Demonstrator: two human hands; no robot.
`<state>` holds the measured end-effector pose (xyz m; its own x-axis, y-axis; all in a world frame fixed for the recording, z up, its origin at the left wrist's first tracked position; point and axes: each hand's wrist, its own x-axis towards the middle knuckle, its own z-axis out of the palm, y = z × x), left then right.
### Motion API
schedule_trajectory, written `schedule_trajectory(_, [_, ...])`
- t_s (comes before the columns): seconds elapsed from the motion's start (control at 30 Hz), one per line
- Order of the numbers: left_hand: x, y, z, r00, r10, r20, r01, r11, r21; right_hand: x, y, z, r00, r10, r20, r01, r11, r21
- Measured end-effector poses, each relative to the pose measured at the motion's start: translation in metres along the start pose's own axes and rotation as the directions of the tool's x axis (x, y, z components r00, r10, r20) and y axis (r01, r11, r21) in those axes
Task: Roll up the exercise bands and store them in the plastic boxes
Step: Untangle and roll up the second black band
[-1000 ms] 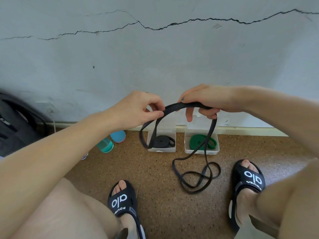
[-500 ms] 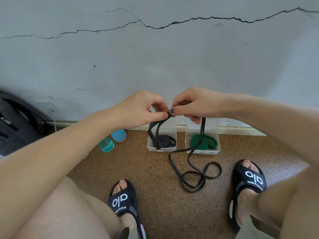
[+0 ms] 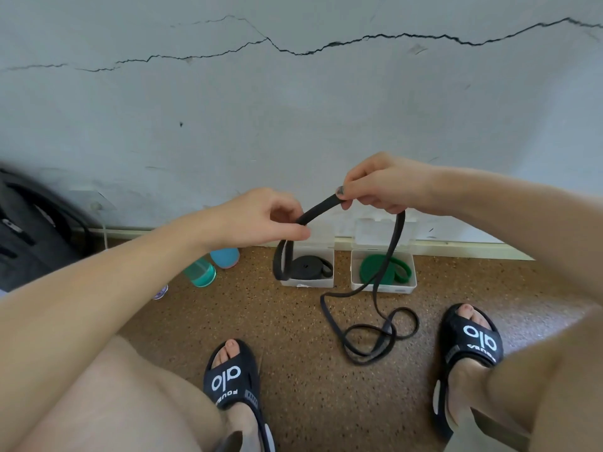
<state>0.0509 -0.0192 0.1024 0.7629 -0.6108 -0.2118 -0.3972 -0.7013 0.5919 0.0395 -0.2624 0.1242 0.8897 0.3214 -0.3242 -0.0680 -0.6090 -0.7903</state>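
A long black exercise band (image 3: 388,256) is held up in front of me. My left hand (image 3: 261,216) pinches one part of it and my right hand (image 3: 378,185) pinches another, with a short arched stretch between them. A small loop hangs below my left hand; the rest drops from my right hand and lies coiled on the floor (image 3: 375,340). Against the wall stand two open white plastic boxes: the left box (image 3: 306,282) holds a rolled black band (image 3: 306,266), the right box (image 3: 385,287) holds a rolled green band (image 3: 368,267).
My feet in black sandals, left (image 3: 231,376) and right (image 3: 470,340), flank the coil on the brown speckled floor. Two teal and blue bottles (image 3: 208,265) lie left of the boxes. A black bag (image 3: 29,230) leans against the cracked wall at far left.
My hands, which had come together half a second ago, have moved apart again, my right hand rising and drawing a stretch of band out. The coil on the floor shifted slightly.
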Motion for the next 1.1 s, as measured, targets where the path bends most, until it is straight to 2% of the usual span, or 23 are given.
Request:
schedule_trajectory(0.2, [-0.012, -0.018, -0.002, 0.988, -0.100, 0.122, 0.098, 0.995, 0.017, -0.004, 0.006, -0.023, 0.996, 0.007, -0.087, 0.000, 0.997, 0.078])
schedule_trajectory(0.4, [-0.012, -0.017, -0.002, 0.991, -0.113, -0.068, 0.100, 0.981, -0.163, -0.005, 0.017, -0.031, 0.994, 0.054, -0.096, -0.045, 0.995, 0.092])
schedule_trajectory(0.57, [-0.011, -0.024, -0.009, 0.978, -0.108, -0.181, 0.090, 0.991, -0.101, -0.005, 0.023, -0.036, 0.988, 0.089, -0.124, -0.077, 0.992, 0.099])
schedule_trajectory(0.83, [-0.013, -0.024, -0.016, 0.982, -0.058, -0.182, 0.032, 0.989, -0.143, -0.007, 0.026, -0.039, 0.986, 0.104, -0.129, -0.091, 0.990, 0.107])
schedule_trajectory(1.0, [-0.014, -0.018, -0.019, 0.973, -0.108, -0.206, 0.065, 0.977, -0.203, -0.006, 0.026, -0.039, 0.989, 0.107, -0.105, -0.096, 0.990, 0.105])
schedule_trajectory(1.1, [-0.011, -0.019, -0.016, 0.968, -0.177, -0.178, 0.116, 0.945, -0.305, -0.006, 0.025, -0.036, 0.991, 0.115, -0.071, -0.107, 0.988, 0.114])
